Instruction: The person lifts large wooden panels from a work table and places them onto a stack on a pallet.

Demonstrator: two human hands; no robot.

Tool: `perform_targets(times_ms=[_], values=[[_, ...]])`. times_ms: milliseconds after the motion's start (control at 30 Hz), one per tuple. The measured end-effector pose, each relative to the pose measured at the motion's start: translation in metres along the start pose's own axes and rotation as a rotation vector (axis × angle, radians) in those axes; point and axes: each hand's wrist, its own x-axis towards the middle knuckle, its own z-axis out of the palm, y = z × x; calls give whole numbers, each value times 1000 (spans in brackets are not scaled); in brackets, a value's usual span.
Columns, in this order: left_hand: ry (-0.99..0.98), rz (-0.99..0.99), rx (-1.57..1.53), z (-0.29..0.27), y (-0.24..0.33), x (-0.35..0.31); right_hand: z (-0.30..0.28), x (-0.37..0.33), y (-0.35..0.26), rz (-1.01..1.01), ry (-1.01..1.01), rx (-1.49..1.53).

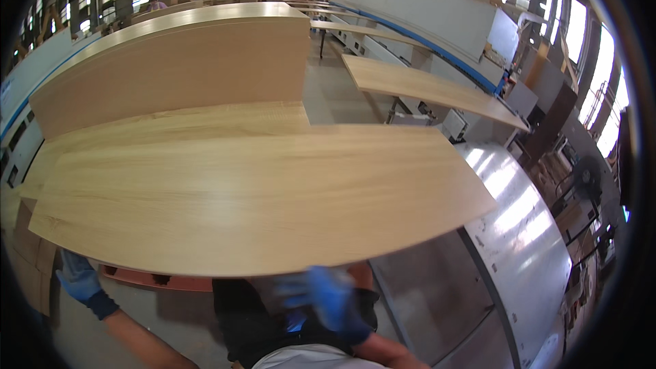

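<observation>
Remotely, I was apparently positioning the top board (260, 195) over a lower panel (184, 119), left hand (82, 281) by the board's near-left corner, grip unreadable, right hand (328, 298) spread, seemingly empty and next needing an edge hold.

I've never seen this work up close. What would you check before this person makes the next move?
1. Hands covered: ok; left hand and right hand wear blue gloves.
2. Left hand gripping the wood-grain panel: cannot tell; it is at the near left corner, partly hidden.
3. Right hand gripping the panel: not ok; it is blurred and spread open by the near edge.
4. Panel lined up with the tall stack behind: not ok; its right end juts past.
5. Panel resting on the metal table: cannot tell; contact is hidden.
</observation>
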Motion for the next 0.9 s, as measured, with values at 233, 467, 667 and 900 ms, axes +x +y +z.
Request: perform_targets(times_ms=[233,467,667,900], values=[[-250,447,704,0,-103,13,28,19,-10,-571,-263,-566],[46,714,1325,36,-133,116,-29,131,-67,-952,484,-1297],[124,869,1483,27,-135,140,-18,167,-49,-734,432,-1377],[-136,939,1323,25,-129,132,6,146,-54,-973,117,-1681]])
